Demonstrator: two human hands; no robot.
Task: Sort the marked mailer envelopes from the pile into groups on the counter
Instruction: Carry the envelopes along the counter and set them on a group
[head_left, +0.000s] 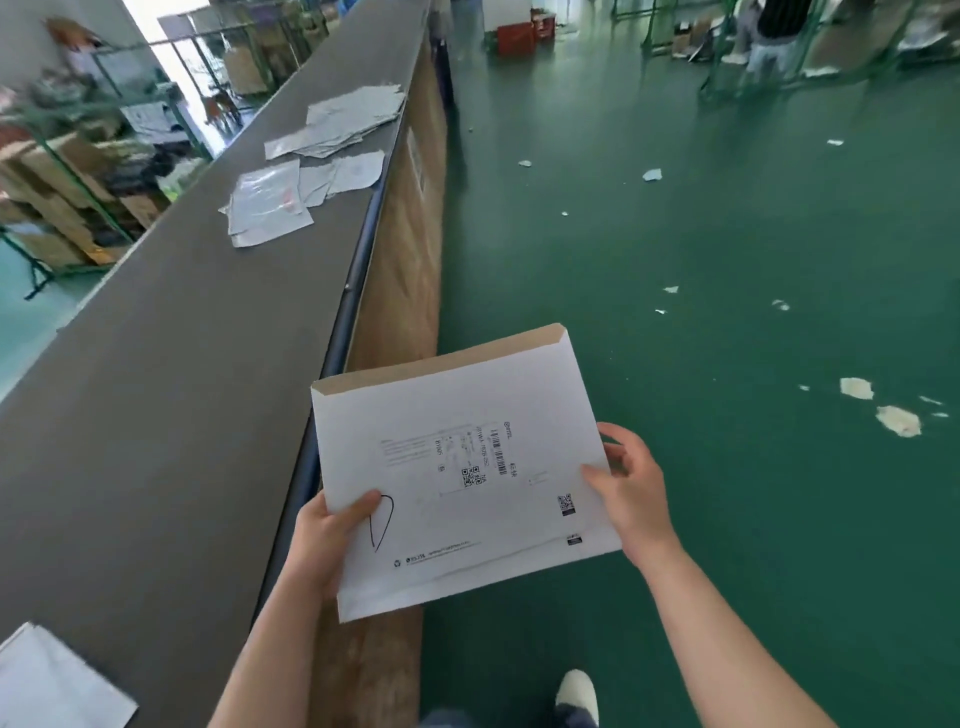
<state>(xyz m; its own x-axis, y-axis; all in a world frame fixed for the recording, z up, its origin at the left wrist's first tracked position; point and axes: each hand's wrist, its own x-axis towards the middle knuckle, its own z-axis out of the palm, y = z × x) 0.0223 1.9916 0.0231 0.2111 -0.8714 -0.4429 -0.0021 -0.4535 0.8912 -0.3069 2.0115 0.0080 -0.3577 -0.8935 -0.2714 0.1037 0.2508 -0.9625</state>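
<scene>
I hold a white mailer envelope (467, 457) flat in front of me, beside the counter's edge and over the green floor. It carries a printed label, QR codes and a hand-drawn black loop mark near its lower left corner. My left hand (332, 535) grips that corner with the thumb on top, right by the mark. My right hand (631, 493) pinches the right edge. On the dark grey counter (171, 395) lie groups of grey and white mailers: a far stack (348, 122), a nearer stack (270, 208), and loose ones (348, 176) between them.
More white envelopes (52, 680) show at the counter's near left corner. The counter's wooden side panel (395, 291) runs along the green floor (701, 260), which is littered with paper scraps. Shelving with cartons stands left of the counter. A person stands far back right.
</scene>
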